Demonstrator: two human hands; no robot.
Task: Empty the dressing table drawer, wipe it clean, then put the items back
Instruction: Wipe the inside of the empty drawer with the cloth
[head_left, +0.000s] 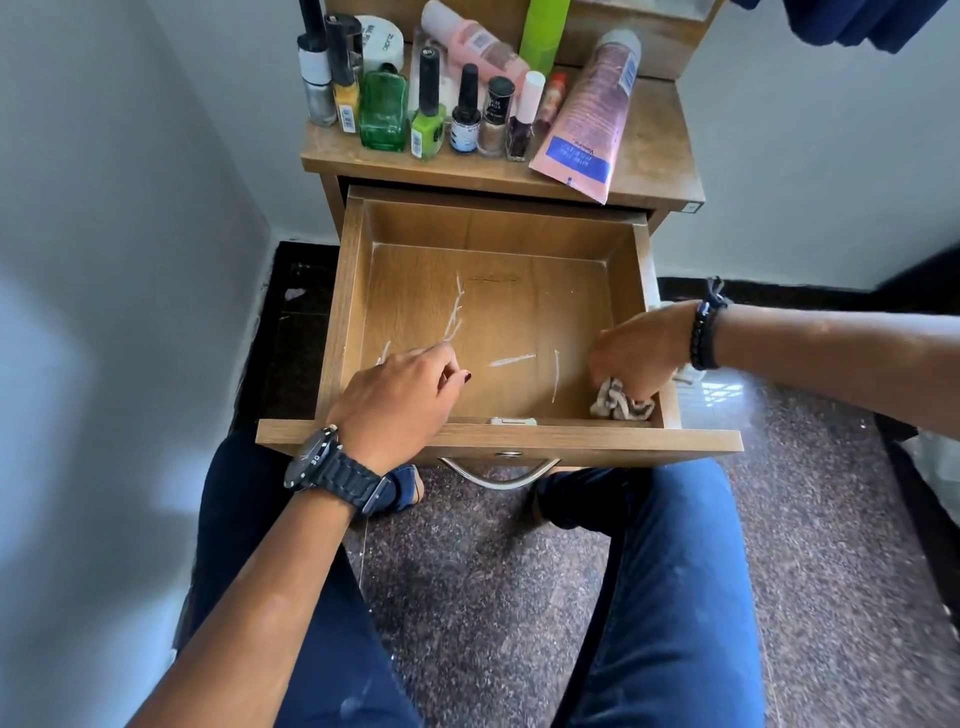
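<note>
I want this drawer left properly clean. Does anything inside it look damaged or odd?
Yes. Pale streaks cross the drawer floor, near the left hand and middle; scratches or residue, I cannot tell. The right hand grips a cloth in the front right corner.

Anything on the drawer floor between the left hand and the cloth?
Head view: only bare drawer floor with white streaks between left hand and cloth.

Scuffed matt wooden drawer (353, 312), crumpled cloth (621, 402)
</note>
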